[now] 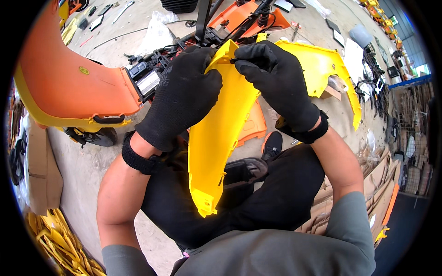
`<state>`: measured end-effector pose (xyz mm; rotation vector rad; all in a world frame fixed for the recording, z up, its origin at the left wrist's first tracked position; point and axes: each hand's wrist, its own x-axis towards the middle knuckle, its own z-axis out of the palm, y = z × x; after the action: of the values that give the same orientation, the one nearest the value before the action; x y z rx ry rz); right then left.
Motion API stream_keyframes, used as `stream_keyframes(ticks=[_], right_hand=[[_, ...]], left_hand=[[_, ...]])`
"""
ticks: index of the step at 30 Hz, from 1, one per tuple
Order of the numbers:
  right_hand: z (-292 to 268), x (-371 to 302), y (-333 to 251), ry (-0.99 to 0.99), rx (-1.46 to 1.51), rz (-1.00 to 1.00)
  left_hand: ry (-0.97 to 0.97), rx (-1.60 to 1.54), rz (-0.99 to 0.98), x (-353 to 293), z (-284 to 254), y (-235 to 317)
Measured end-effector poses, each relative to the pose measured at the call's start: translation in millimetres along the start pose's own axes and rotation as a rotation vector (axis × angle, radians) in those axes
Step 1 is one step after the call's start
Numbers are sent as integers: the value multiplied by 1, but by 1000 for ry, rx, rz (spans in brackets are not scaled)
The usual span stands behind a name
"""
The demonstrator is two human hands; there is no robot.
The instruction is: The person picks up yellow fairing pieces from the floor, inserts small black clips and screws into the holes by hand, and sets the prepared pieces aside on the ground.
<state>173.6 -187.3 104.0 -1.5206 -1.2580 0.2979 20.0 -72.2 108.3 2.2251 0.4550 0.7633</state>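
A long yellow plastic panel (216, 133) stands between my arms, its inner side toward me and its lower end over my lap. Near its top, my left hand (186, 89), in a black glove, is closed on the panel's left edge. My right hand (278, 76), gloved the same way, pinches at the upper right edge. A small dark bit shows at those fingertips, too small to name. The fingertips hide part of the panel's top.
An orange and yellow vehicle body (78, 87) stands at the left, beside a frame with exposed wiring. Another yellow panel (317, 64) lies beyond my right hand. An orange part (252, 122) is on the floor near my shoe (272, 145). Flattened cardboard (368, 193) is stacked at right; yellow pieces (62, 244) lie lower left.
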Motion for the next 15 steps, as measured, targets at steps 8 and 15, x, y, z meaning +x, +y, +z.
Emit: stream_keyframes(ticks=[8,15], right_hand=[[2,2,7,-10,5,0],[2,2,8,-15,-3,12]], left_hand=[[19,71,30,-2,2,-5],[8,46,36,-1,4,-6]])
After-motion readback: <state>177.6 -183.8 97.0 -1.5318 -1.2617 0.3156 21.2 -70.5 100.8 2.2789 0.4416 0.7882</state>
